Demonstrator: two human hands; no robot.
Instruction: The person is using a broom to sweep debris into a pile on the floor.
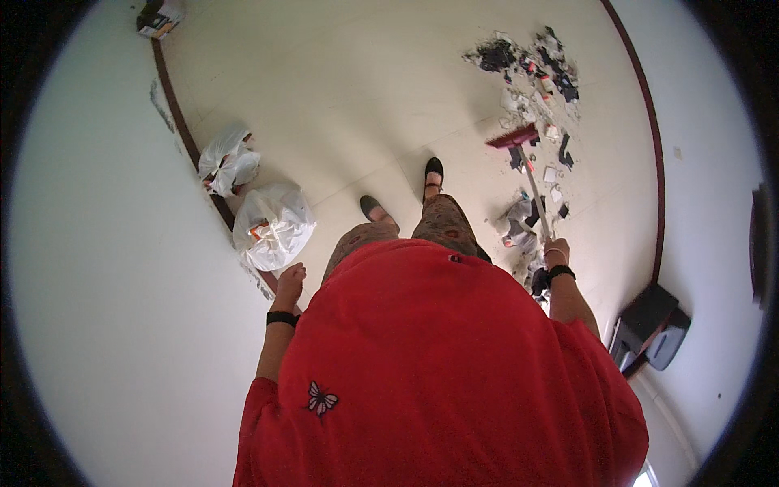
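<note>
My right hand (556, 252) grips the pale handle of a broom (534, 182). The broom's dark red head (513, 136) is out over the floor among scattered rubbish (524, 103); whether its bristles touch the floor is hard to tell. Scraps of black, white and red lie in a long strip beyond the head and back towards my hand. A crumpled grey plastic bag (519, 218) lies left of the handle. My left hand (292, 281) hangs at my side with its fingers curled, and nothing shows in it. Closest to it is a full white plastic bag (275, 228).
A second stuffed white bag (230, 163) stands by the left wall (103, 243). A box (159, 18) sits at the far left. Near the right wall are a black box-shaped object (648, 311) and a grey bin-like container (668, 347). Dark skirting (652, 140) edges the floor.
</note>
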